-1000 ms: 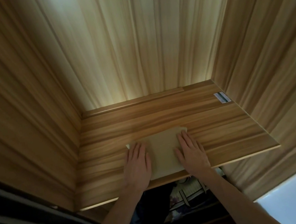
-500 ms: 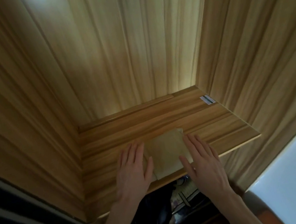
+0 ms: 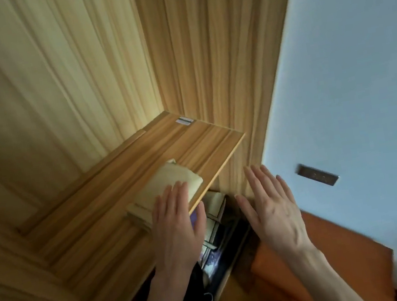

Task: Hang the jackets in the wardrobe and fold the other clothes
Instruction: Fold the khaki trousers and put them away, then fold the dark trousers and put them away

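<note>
1. The left hand [image 3: 174,228] lies flat, fingers straight and together, touching the folded beige garment [image 3: 164,190].
2. The right hand [image 3: 270,208] hovers open, holding nothing (off the shelf's front edge).
3. The garment sits at the front edge of the wardrobe shelf [image 3: 119,183].

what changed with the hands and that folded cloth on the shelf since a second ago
The right hand has come off the folded beige cloth and now hangs open past the wooden shelf edge. The left hand stays flat, fingers on the cloth. The cloth remains folded on the shelf.
</note>
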Demonstrator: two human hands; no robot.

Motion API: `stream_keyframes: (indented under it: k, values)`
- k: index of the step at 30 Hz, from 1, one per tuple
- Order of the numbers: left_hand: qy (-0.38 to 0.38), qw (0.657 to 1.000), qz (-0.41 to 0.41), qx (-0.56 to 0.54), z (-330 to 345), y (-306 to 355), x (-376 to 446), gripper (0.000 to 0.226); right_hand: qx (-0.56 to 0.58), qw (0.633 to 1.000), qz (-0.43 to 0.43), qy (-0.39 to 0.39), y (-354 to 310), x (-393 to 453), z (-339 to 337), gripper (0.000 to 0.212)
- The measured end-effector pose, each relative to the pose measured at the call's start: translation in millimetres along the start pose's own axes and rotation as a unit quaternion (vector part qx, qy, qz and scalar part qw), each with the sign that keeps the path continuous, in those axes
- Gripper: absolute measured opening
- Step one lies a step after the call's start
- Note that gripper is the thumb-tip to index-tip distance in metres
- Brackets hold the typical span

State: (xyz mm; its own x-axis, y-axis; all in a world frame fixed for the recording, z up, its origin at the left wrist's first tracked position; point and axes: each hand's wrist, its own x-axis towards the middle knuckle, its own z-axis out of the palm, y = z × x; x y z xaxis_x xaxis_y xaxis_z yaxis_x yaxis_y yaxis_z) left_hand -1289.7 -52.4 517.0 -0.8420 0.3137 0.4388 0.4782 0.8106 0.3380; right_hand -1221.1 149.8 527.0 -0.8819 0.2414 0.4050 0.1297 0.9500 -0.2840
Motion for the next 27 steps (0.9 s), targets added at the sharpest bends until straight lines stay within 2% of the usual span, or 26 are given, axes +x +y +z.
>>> stream_keyframes:
  k: [7,13,21,27]
  values:
    - [-0.049,0.989,0.13,-0.058,25.2,73.4,-23.1,0.055,-0.069,0.989,0.128,0.036,42.4,-76.9,-52.9,0.065]
    - [-0.064,0.957,0.251,-0.128,39.8,167.6,-58.7,0.051,-0.107,0.959,0.243,0.095,80.2,-161.8,-113.0,0.065]
    - [-0.127,0.896,0.37,-0.212,32.9,301.1,-177.3,0.052,-0.175,0.889,0.402,0.135,111.8,-336.5,-193.6,0.061]
    - [-0.179,0.828,0.459,-0.269,10.3,384.9,-296.1,0.052,-0.219,0.817,0.504,0.173,107.9,-483.0,-254.3,0.06]
